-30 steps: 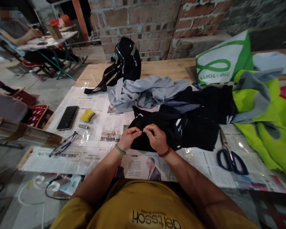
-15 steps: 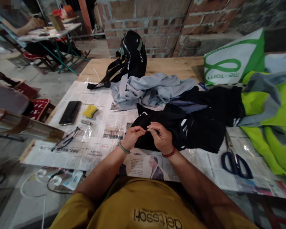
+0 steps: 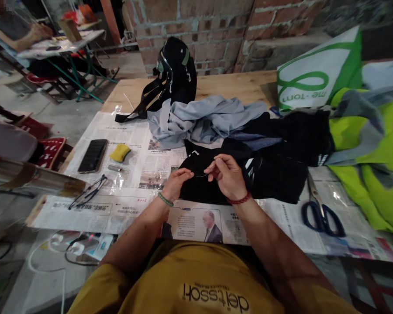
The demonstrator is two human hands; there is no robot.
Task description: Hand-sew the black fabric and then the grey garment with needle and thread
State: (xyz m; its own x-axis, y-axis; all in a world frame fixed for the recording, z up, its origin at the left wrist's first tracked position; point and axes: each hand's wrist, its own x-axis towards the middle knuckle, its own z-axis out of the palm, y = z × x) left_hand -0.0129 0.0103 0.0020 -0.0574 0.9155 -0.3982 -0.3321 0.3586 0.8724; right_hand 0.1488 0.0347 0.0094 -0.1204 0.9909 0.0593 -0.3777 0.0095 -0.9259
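Note:
My left hand [image 3: 174, 185], with a green bead bracelet, is closed in a pinch over the black cloth. From its fingertips a fine pale thread [image 3: 201, 176] runs across to my right hand [image 3: 228, 178]. That hand wears a red bracelet; its fingers are curled at the thread's other end, the index finger a little raised. Any needle is too small to make out. Below both hands the black garment [image 3: 199, 189] with white marks lies bunched on newspaper [image 3: 124, 213].
Large scissors [image 3: 322, 218] lie at the right, near yellow-green clothing [image 3: 373, 183]. Grey cloth [image 3: 206, 120], a black bag [image 3: 178, 72] and a green-white bag [image 3: 317, 74] are behind. To the left are a phone [image 3: 92, 155], sponge [image 3: 119, 152], glasses [image 3: 89, 192] and a bottle [image 3: 36, 174]. Another person sits far left.
My hands have moved apart, from fingertips nearly touching to a gap with the thread stretched across it. The view has shifted slightly.

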